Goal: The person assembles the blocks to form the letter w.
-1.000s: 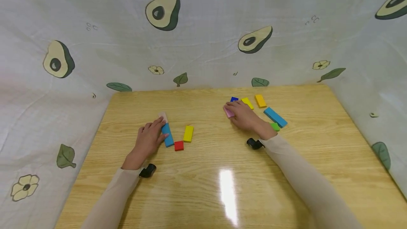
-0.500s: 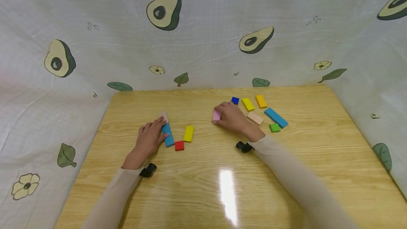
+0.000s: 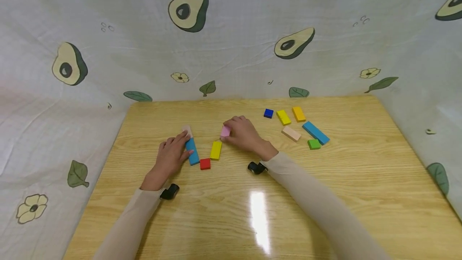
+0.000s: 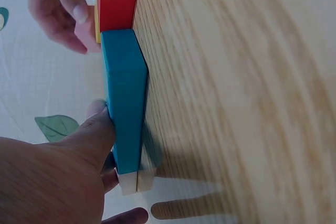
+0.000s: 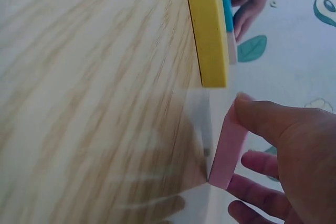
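Observation:
My right hand [image 3: 247, 135] pinches a pink block [image 3: 225, 131] between thumb and fingers, just beyond the upper end of a yellow block [image 3: 216, 150]. In the right wrist view the pink block [image 5: 229, 150] is tilted, a gap between it and the yellow block [image 5: 208, 32]. My left hand [image 3: 170, 158] rests on a long blue block [image 3: 192, 152] and the pale block [image 3: 187, 131] at its upper end, thumb on the blue one's side. A red block [image 3: 205, 164] lies by the blue block's lower end, near the yellow one.
Farther right on the wooden table [image 3: 325, 212] lie a dark blue block [image 3: 268, 113], a second yellow block [image 3: 283, 117], an orange block [image 3: 298, 114], a beige block [image 3: 291, 133], another long blue block [image 3: 315, 133] and a green block [image 3: 314, 144]. Patterned cloth [image 3: 238, 31] stands behind.
My right hand has carried the pink block leftward from the right-hand group to the yellow block's upper end, uncovering the beige block. My left hand has stayed on the blue and pale blocks.

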`<action>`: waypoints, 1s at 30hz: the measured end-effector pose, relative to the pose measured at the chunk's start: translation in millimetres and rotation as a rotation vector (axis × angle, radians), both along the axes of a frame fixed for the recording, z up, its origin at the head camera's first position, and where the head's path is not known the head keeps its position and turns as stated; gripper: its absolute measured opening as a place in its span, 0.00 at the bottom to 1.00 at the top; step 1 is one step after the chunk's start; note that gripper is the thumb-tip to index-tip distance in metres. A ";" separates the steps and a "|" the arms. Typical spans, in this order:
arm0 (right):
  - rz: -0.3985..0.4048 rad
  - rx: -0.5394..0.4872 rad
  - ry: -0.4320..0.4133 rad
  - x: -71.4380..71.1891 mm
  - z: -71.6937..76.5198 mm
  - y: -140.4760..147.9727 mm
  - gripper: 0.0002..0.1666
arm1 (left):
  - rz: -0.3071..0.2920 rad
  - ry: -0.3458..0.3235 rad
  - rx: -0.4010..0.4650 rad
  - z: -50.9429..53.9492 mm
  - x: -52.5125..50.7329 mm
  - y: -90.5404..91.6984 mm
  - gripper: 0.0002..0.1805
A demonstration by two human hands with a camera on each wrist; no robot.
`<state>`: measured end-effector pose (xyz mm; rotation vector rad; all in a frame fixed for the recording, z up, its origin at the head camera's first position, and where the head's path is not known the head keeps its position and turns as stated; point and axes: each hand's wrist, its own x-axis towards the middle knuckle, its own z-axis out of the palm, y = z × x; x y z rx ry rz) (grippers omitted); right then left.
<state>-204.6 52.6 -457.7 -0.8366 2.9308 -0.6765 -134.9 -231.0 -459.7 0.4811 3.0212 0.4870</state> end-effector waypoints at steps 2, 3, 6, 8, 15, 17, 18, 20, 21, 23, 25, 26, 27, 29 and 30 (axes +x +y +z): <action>-0.005 0.003 -0.001 -0.6 0.1 -4.2 0.34 | -0.001 0.003 0.000 0.0 -0.3 0.7 0.32; -0.009 0.001 -0.001 -0.8 0.4 -6.1 0.34 | 0.000 0.004 -0.001 0.0 -0.4 0.7 0.32; -0.020 -0.006 -0.007 -1.5 1.0 -10.3 0.34 | 0.001 0.007 -0.004 0.6 -0.1 1.5 0.32; -0.023 -0.006 -0.012 -2.0 0.9 -12.3 0.33 | 0.002 0.009 -0.004 1.0 0.2 1.7 0.32; -0.003 0.014 -0.015 -2.5 -2.3 -15.3 0.27 | 0.002 0.015 -0.004 1.7 0.7 1.7 0.32; 0.011 0.010 -0.008 -2.4 -2.7 -15.8 0.25 | 0.002 0.013 -0.004 1.9 0.9 1.6 0.32; 0.017 0.009 -0.004 -2.4 -2.8 -16.0 0.24 | 0.003 0.012 -0.005 1.8 0.9 1.6 0.32; 0.028 0.008 0.000 -2.5 -3.3 -16.1 0.23 | 0.004 0.009 -0.006 1.5 0.7 1.5 0.32; 0.032 0.004 -0.001 -2.2 -3.0 -16.3 0.23 | 0.004 0.008 -0.005 1.3 0.7 1.5 0.32; 0.041 0.001 -0.005 -2.0 -3.4 -16.3 0.23 | 0.005 0.004 -0.005 0.8 0.6 1.4 0.32; 0.050 -0.002 -0.011 -1.8 -3.5 -16.5 0.24 | 0.006 0.002 -0.003 0.7 0.6 1.3 0.32; 0.053 -0.005 -0.014 -1.6 -3.4 -16.7 0.24 | 0.007 0.001 -0.003 0.7 0.7 1.3 0.32; 0.056 -0.006 -0.016 -1.3 -3.2 -17.0 0.24 | 0.007 0.000 -0.002 1.0 0.8 1.3 0.32; 0.059 -0.006 -0.021 -0.7 -3.0 -17.5 0.24 | 0.009 -0.002 -0.003 1.4 1.1 1.3 0.32; 0.061 -0.004 -0.022 -0.5 -2.9 -17.8 0.24 | 0.009 -0.004 -0.005 1.5 1.1 1.3 0.32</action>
